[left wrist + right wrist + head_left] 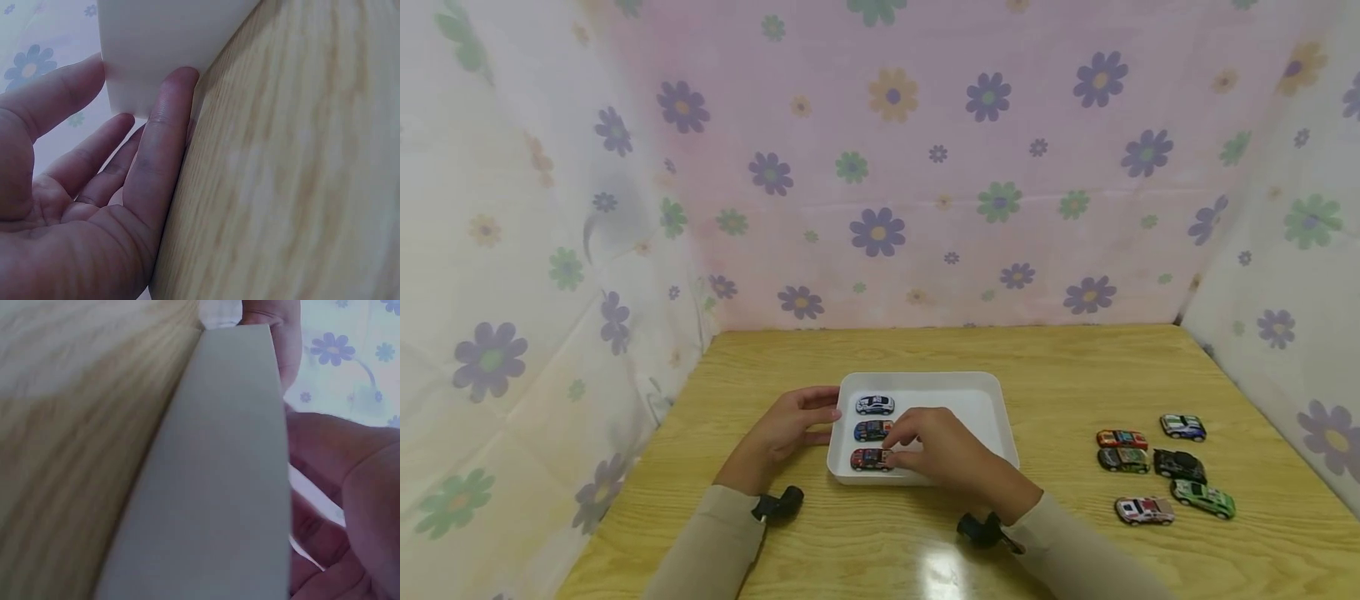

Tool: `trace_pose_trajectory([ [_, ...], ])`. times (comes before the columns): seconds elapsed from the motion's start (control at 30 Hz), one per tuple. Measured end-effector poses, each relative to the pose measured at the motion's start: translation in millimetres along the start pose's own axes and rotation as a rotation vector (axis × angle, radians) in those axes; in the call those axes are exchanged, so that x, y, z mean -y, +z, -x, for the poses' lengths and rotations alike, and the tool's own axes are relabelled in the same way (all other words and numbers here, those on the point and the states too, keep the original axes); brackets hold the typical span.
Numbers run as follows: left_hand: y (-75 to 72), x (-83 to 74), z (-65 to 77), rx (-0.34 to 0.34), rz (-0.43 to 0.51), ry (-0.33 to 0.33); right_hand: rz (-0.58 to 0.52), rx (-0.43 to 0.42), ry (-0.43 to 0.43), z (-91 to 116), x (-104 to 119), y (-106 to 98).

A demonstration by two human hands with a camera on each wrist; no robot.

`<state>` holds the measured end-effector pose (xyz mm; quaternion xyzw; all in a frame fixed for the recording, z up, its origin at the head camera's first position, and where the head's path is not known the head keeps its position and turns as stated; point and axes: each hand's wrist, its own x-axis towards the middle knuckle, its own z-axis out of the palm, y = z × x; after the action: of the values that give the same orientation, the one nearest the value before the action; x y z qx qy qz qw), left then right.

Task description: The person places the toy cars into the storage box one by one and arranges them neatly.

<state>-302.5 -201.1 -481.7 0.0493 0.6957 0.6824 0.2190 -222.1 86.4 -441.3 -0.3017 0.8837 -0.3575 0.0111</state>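
A white tray lies on the table with three toy cars in a column at its left side. The white car is at the back, the blue car in the middle and the red car in front. My right hand reaches over the front wall and pinches the red car's right end between thumb and index finger. In the right wrist view, the tray wall hides the fingertips. My left hand rests its extended fingers against the tray's left outer wall.
Several more toy cars lie loosely grouped on the table to the right of the tray, among them a green car, a black car and a white-and-red car. Flowered cloth encloses the wooden table at the back and sides.
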Motion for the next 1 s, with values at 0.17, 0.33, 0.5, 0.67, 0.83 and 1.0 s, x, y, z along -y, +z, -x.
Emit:
trace_pose_trajectory([
  [0.17,1.0,0.4,0.8,-0.009,0.005,-0.009,-0.046,-0.024,0.003,8,-4,-14],
  [0.33,1.3,0.8,0.3,-0.009,0.005,-0.004,-0.031,-0.062,0.018,19,-13,-32],
  [0.5,1.9,0.5,-1.2,-0.018,0.01,-0.007,0.016,-0.075,-0.003,32,-23,-49],
  [0.67,2.7,0.7,-0.9,-0.004,0.007,0.007,0.047,-0.097,-0.01,48,-33,-69],
  [0.83,1.7,1.5,-0.7,-0.006,0.011,0.001,0.091,-0.149,-0.001,66,-45,-91],
  [1.0,1.7,-1.5,1.2,-0.022,0.007,-0.006,0.152,-0.206,0.05,85,-56,-112],
])
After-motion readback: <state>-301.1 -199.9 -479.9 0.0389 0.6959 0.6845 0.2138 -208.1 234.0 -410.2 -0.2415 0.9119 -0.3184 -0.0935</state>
